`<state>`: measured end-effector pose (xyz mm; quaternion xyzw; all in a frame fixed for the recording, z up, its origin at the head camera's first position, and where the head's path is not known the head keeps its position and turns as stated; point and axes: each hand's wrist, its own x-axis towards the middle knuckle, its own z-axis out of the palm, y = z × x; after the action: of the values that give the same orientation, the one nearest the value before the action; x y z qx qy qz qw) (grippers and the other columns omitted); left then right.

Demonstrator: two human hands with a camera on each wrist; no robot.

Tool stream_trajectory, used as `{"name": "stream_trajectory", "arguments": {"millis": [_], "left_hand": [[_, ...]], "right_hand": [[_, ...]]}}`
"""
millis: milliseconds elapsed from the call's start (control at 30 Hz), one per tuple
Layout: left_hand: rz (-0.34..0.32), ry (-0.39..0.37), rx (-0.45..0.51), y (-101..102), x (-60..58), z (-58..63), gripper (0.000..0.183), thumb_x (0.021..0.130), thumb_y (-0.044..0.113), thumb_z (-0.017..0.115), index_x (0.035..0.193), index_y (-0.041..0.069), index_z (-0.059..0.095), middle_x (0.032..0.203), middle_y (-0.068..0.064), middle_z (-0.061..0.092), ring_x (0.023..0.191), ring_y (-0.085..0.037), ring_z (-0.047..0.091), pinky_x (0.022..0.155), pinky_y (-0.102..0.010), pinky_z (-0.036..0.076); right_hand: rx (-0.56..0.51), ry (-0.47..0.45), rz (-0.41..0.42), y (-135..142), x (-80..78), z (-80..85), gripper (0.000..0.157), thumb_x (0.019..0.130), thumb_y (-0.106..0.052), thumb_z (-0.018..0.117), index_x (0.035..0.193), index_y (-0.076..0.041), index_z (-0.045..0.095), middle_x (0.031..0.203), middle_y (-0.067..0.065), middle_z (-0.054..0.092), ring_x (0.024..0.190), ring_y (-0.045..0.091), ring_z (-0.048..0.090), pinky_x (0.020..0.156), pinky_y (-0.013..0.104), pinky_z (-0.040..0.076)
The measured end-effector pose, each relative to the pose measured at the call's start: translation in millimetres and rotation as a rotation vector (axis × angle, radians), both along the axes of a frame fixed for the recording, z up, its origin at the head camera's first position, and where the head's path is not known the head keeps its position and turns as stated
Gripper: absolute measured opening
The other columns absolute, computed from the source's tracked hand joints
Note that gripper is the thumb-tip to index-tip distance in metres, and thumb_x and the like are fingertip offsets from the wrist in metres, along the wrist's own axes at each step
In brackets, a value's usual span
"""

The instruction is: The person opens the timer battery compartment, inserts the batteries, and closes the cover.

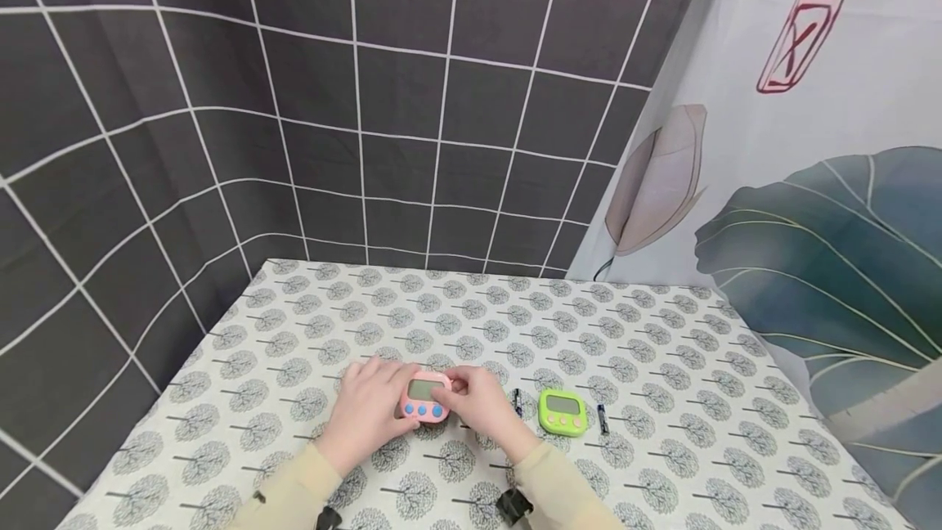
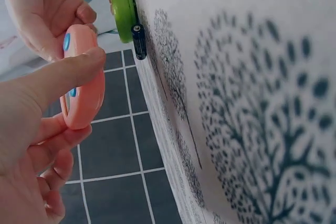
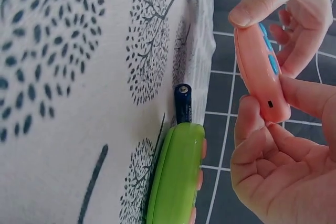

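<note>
A pink digital timer point(image 1: 422, 390) with a grey screen and blue buttons is held between both hands, lifted off the cloth. My left hand point(image 1: 370, 406) grips its left side, the thumb point(image 2: 79, 72) on one face and fingers beneath. At the opposite end my right hand point(image 1: 480, 405) pinches the timer between thumb and fingers. A small dark slot shows in the pink casing point(image 3: 265, 95) in the right wrist view. To the right lies a green timer point(image 1: 562, 413) with pink buttons, screen up. One dark battery point(image 1: 518, 402) lies left of it and another battery point(image 1: 603, 419) right of it.
A white cloth point(image 1: 456, 325) printed with grey trees covers the table. Behind and to the left hangs a dark curtain point(image 1: 412, 145) with a white grid. On the right is a pale curtain point(image 1: 736, 145) with a large leaf print.
</note>
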<state>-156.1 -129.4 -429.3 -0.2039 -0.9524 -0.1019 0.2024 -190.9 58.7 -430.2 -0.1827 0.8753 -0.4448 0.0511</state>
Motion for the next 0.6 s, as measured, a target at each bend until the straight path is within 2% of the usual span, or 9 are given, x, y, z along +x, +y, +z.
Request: {"name": "stream_trajectory", "arguments": {"millis": [200, 300, 467, 600], "left_hand": [[0.018, -0.015, 0.038, 1.9, 0.8, -1.3, 0.08, 0.055, 0.05, 0.084, 0.122, 0.012, 0.062, 0.113, 0.001, 0.067, 0.089, -0.014, 0.048, 0.073, -0.03, 0.029], [0.047, -0.051, 0.064, 2.9, 0.8, -1.2, 0.079, 0.056, 0.051, 0.083, 0.121, 0.011, 0.062, 0.108, -0.001, 0.068, 0.084, -0.013, 0.045, 0.073, -0.03, 0.029], [0.108, -0.138, 0.143, 5.4, 1.2, -1.5, 0.066, 0.059, 0.049, 0.083, 0.112, 0.013, 0.067, 0.093, 0.003, 0.07, 0.079, -0.011, 0.045, 0.076, -0.034, 0.031], [0.129, -0.2, 0.259, 8.0, 1.9, 0.7, 0.054, 0.064, 0.051, 0.079, 0.107, 0.02, 0.07, 0.085, 0.009, 0.07, 0.076, -0.01, 0.048, 0.077, -0.036, 0.031]], "right_hand": [[-0.049, -0.072, -0.025, 1.5, 0.3, 1.0, 0.029, 0.085, -0.02, 0.068, 0.1, 0.005, 0.066, 0.072, 0.0, 0.061, 0.059, 0.008, 0.052, 0.05, 0.021, 0.046], [-0.078, -0.101, -0.039, 2.4, 0.7, 2.0, 0.029, 0.085, -0.019, 0.068, 0.1, 0.006, 0.065, 0.073, 0.001, 0.061, 0.06, 0.009, 0.054, 0.051, 0.021, 0.047], [-0.114, -0.094, -0.057, 3.0, 2.1, 3.5, 0.03, 0.084, -0.016, 0.068, 0.102, 0.008, 0.064, 0.074, 0.003, 0.062, 0.06, 0.009, 0.054, 0.051, 0.021, 0.048], [-0.133, -0.069, -0.053, 2.3, 4.5, 4.7, 0.03, 0.084, -0.014, 0.069, 0.101, 0.01, 0.064, 0.073, 0.003, 0.061, 0.06, 0.008, 0.054, 0.051, 0.02, 0.048]]}}
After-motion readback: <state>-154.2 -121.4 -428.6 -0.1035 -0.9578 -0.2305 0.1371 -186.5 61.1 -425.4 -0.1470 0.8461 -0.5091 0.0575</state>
